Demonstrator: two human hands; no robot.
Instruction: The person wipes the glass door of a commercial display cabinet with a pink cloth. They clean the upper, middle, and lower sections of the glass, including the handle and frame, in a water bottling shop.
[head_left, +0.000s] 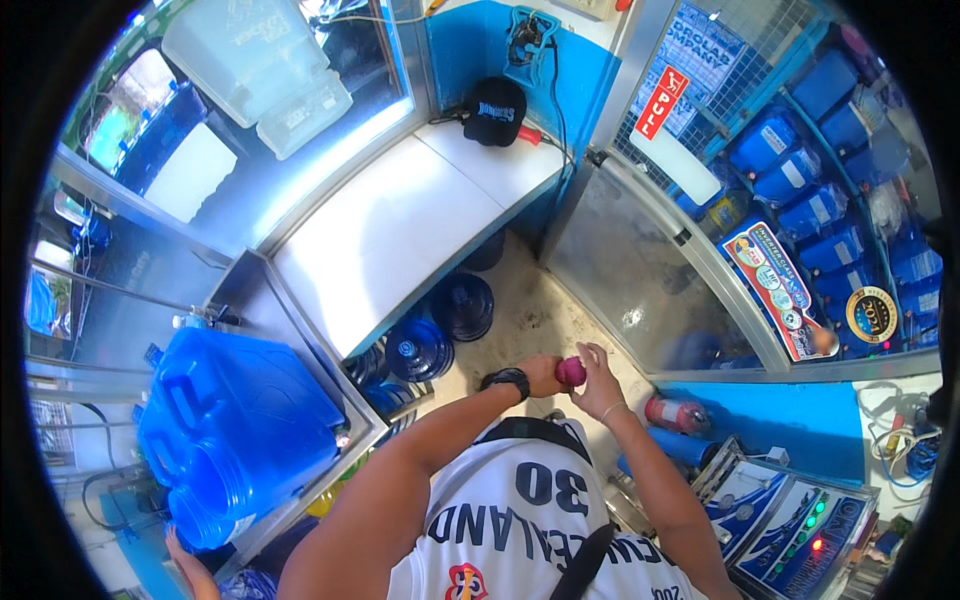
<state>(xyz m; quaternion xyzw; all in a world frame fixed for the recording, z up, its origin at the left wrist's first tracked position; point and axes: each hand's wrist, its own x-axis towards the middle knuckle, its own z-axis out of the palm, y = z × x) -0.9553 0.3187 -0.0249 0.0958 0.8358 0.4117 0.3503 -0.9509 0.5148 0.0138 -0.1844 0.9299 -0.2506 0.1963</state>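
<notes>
In front of my chest, both hands meet at a small, round, magenta thing (pixel 571 372) whose kind I cannot make out. My left hand (pixel 542 376), with a black watch at its wrist, is closed against the thing's left side. The fingers of my right hand (pixel 599 383) curl onto it from the right, a thin band round that wrist. Part of the thing is covered by my fingers. Beyond my hands, dark blue water jugs (pixel 420 348) stand on the floor under the white counter (pixel 400 220).
A big blue container (pixel 240 420) sits on a metal-edged ledge at left, another person's hand (pixel 190 566) beside it. At right are a glass door (pixel 650 260), a red cylinder (pixel 677 414) and a lit control panel (pixel 800 530). A black cap (pixel 494 110) lies on the counter.
</notes>
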